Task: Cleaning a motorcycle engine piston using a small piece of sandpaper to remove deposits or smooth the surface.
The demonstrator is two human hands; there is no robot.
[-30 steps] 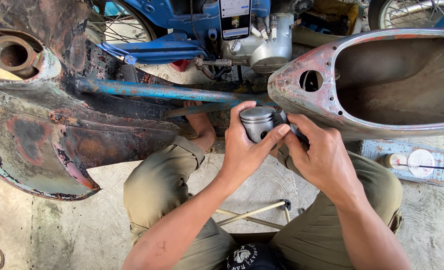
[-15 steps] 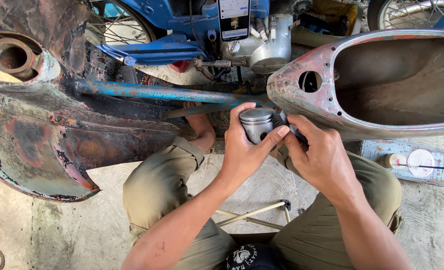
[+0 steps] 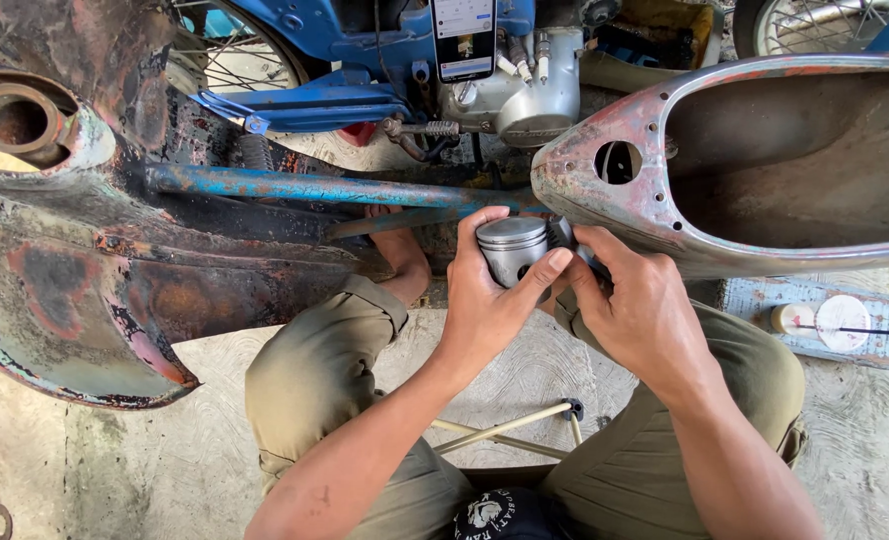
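A short grey metal piston (image 3: pixel 512 248) with a flat round top sits upright between both my hands, just below the rusty motorcycle frame (image 3: pixel 265 190). My left hand (image 3: pixel 485 300) wraps around its left side, thumb on the front. On the piston's right side, the fingers of my right hand (image 3: pixel 637 310) press against it, fingertips at its edge. What the right fingertips touch is hidden.
The stripped frame's hollow rear shell (image 3: pixel 795 160) opens upward at the right. A blue motorcycle with its engine (image 3: pixel 525 90) stands behind. A small board with a round white disc (image 3: pixel 843 322) lies on the concrete at right. My knees in olive trousers (image 3: pixel 325 380) straddle a thin metal stand (image 3: pixel 505 430).
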